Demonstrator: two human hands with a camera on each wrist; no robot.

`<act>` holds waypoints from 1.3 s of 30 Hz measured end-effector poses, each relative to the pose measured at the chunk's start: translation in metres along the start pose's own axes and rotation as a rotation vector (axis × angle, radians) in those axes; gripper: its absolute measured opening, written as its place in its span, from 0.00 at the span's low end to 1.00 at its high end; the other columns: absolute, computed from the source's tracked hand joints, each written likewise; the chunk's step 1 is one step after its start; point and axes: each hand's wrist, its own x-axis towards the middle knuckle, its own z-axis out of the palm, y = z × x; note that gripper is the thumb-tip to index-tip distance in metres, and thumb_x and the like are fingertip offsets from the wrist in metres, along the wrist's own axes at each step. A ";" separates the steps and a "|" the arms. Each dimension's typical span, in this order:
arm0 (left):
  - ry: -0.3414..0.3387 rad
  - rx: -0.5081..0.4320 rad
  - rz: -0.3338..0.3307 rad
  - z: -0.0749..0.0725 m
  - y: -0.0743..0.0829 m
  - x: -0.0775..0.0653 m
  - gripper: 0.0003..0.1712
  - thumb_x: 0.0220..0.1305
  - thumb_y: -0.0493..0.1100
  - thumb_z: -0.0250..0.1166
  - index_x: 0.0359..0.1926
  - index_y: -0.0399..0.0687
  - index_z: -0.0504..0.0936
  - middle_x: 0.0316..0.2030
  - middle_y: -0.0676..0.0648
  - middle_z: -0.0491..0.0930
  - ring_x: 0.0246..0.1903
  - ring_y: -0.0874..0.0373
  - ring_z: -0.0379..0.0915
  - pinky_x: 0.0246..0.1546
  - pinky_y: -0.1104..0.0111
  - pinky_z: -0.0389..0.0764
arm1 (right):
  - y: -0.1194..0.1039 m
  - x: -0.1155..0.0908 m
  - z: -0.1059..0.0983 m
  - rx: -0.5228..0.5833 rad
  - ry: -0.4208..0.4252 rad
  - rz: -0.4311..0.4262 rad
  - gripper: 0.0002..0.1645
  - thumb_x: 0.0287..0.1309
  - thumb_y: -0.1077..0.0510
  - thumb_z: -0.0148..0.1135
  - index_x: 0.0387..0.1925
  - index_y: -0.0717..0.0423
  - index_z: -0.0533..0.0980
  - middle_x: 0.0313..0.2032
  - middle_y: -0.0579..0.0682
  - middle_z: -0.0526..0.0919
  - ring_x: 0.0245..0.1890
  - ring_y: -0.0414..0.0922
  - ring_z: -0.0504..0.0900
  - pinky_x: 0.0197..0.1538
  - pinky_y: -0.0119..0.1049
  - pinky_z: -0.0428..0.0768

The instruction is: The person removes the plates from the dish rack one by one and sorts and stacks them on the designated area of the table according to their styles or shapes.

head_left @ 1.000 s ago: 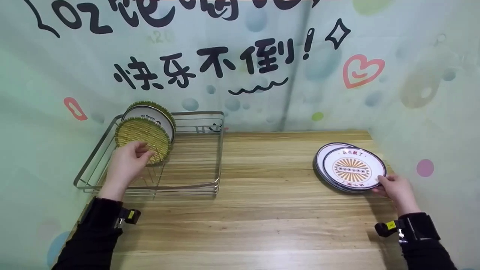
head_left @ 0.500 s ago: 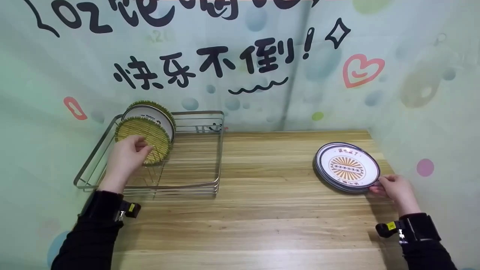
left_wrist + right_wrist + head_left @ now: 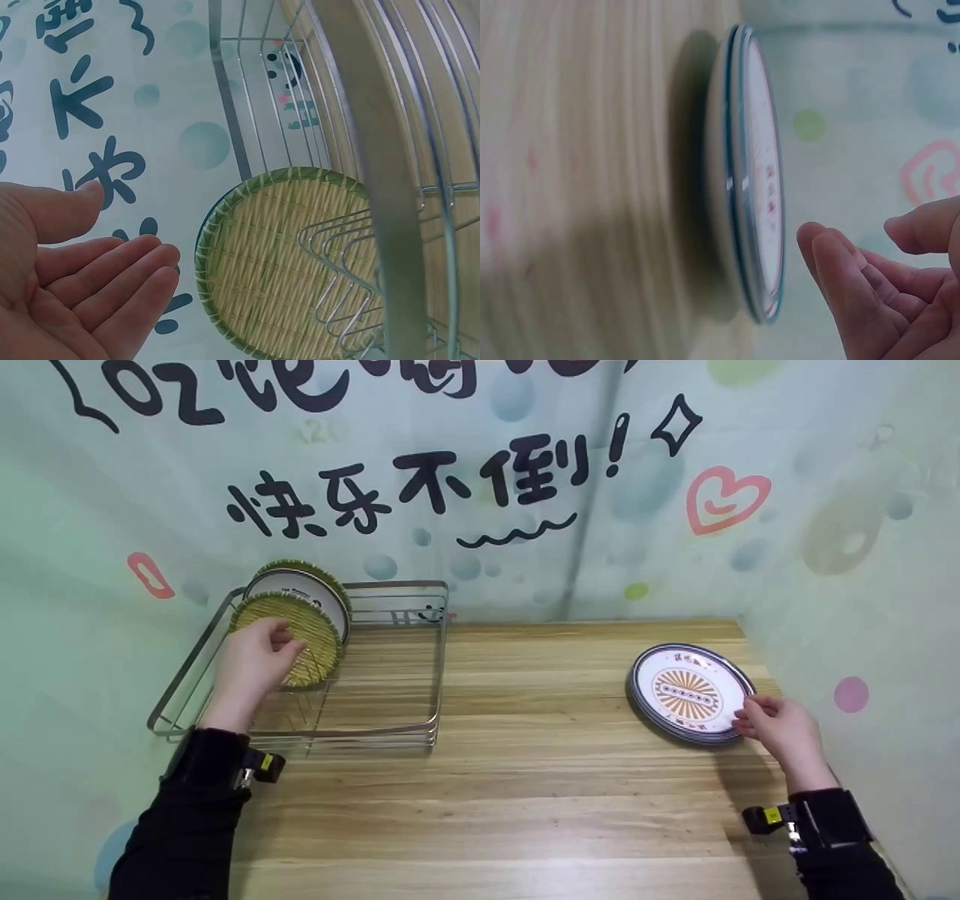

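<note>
A round woven bamboo tray (image 3: 311,622) leans upright in the left part of a metal dish rack (image 3: 360,731). My left hand (image 3: 251,671) hovers in front of it, fingers loosely bent and holding nothing; the left wrist view shows a gap between fingertips and tray (image 3: 255,262). Behind the tray stand a white plate (image 3: 289,582) and another green-rimmed woven piece (image 3: 296,563), mostly covered. On the right, white plates (image 3: 686,690) with dark rims lie stacked, the top one printed with an orange sunburst. Beside their right edge is my right hand (image 3: 784,731), holding nothing, fingers apart from the rims.
The rack stands on the wooden table (image 3: 540,780) against the left wall. A printed curtain (image 3: 525,577) with black lettering hangs behind the table. Wire dividers (image 3: 337,255) rise inside the rack in front of the woven tray.
The top plate has slid left until it lies evenly on the stack. My right hand has let go of it and lifted slightly. My left hand has drifted up a little.
</note>
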 end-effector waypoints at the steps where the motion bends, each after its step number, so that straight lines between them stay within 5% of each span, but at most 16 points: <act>1: 0.005 0.002 0.000 0.000 0.001 0.001 0.26 0.64 0.43 0.59 0.57 0.29 0.68 0.47 0.31 0.76 0.47 0.39 0.72 0.48 0.50 0.71 | -0.003 -0.001 0.001 -0.029 0.006 -0.019 0.30 0.68 0.53 0.43 0.55 0.79 0.63 0.46 0.74 0.75 0.35 0.43 0.83 0.37 0.28 0.81; 9: 0.029 0.010 -0.010 -0.003 0.006 0.010 0.26 0.64 0.42 0.58 0.58 0.30 0.68 0.47 0.32 0.76 0.47 0.39 0.72 0.48 0.50 0.72 | -0.018 -0.003 0.012 -0.231 0.087 -0.202 0.25 0.64 0.50 0.52 0.50 0.68 0.73 0.41 0.65 0.80 0.37 0.44 0.77 0.38 0.25 0.70; 13: 0.040 0.013 -0.018 -0.003 0.007 0.015 0.26 0.64 0.42 0.58 0.58 0.30 0.69 0.47 0.32 0.76 0.47 0.39 0.72 0.48 0.50 0.71 | -0.021 -0.002 0.018 -0.186 0.084 -0.270 0.22 0.63 0.54 0.54 0.49 0.69 0.73 0.43 0.66 0.79 0.41 0.45 0.76 0.40 0.20 0.69; 18: 0.044 0.003 -0.023 0.000 0.008 0.022 0.26 0.63 0.42 0.59 0.57 0.30 0.69 0.48 0.31 0.75 0.48 0.39 0.71 0.49 0.50 0.71 | -0.021 -0.001 0.026 -0.095 0.091 -0.353 0.18 0.61 0.60 0.56 0.47 0.71 0.73 0.43 0.66 0.79 0.37 0.27 0.72 0.41 0.12 0.66; 22: 0.053 0.007 -0.027 0.003 0.008 0.028 0.25 0.63 0.42 0.59 0.57 0.30 0.70 0.48 0.31 0.75 0.48 0.39 0.71 0.50 0.50 0.70 | -0.021 0.001 0.032 -0.089 0.112 -0.412 0.16 0.60 0.62 0.57 0.46 0.70 0.74 0.42 0.65 0.79 0.36 0.22 0.69 0.43 0.14 0.65; 32: 0.086 0.065 -0.007 0.010 0.000 0.043 0.22 0.64 0.41 0.59 0.55 0.32 0.73 0.48 0.32 0.76 0.48 0.40 0.71 0.50 0.51 0.70 | -0.025 0.004 0.049 -0.079 0.089 -0.486 0.18 0.56 0.64 0.61 0.47 0.69 0.75 0.45 0.63 0.79 0.43 0.52 0.77 0.47 0.15 0.65; 39: 0.078 0.083 -0.009 0.012 0.004 0.050 0.23 0.64 0.43 0.58 0.56 0.34 0.72 0.49 0.33 0.75 0.48 0.40 0.70 0.50 0.50 0.69 | -0.026 0.005 0.057 -0.068 0.091 -0.499 0.18 0.57 0.63 0.61 0.48 0.68 0.75 0.45 0.63 0.80 0.45 0.55 0.77 0.49 0.15 0.65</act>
